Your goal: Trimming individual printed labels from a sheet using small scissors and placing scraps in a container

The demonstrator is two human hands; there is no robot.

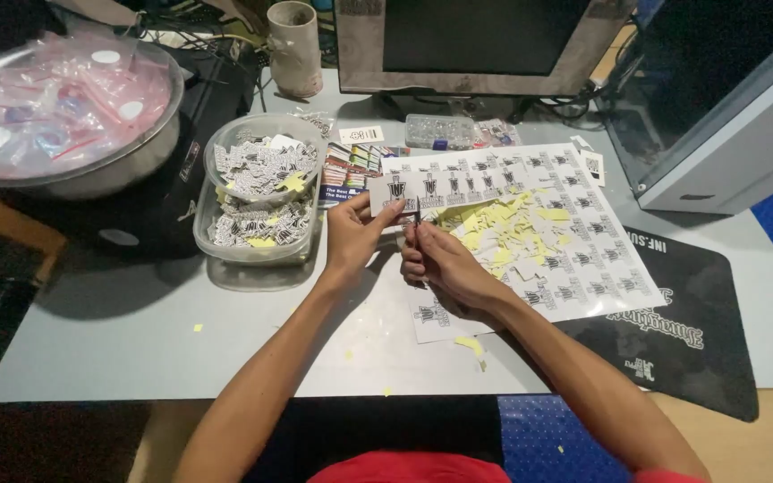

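My left hand (353, 234) pinches the left end of a long white strip of black-printed stickers (445, 189), held just above the grey table (118, 331). My right hand (437, 262) is closed around a small pair of scissors (416, 225), whose blades meet the strip near its left end. Under both hands lies a large white sticker sheet (583, 259), and a pile of yellow paper scraps (494, 228) rests on it.
A clear plastic tub (261, 192) full of cut stickers stands left of my hands. A metal bowl (64, 112) of small plastic bags sits far left. Behind are a monitor (476, 40), a cup (295, 46) and a bead box (440, 131). A black mat (682, 331) lies at right.
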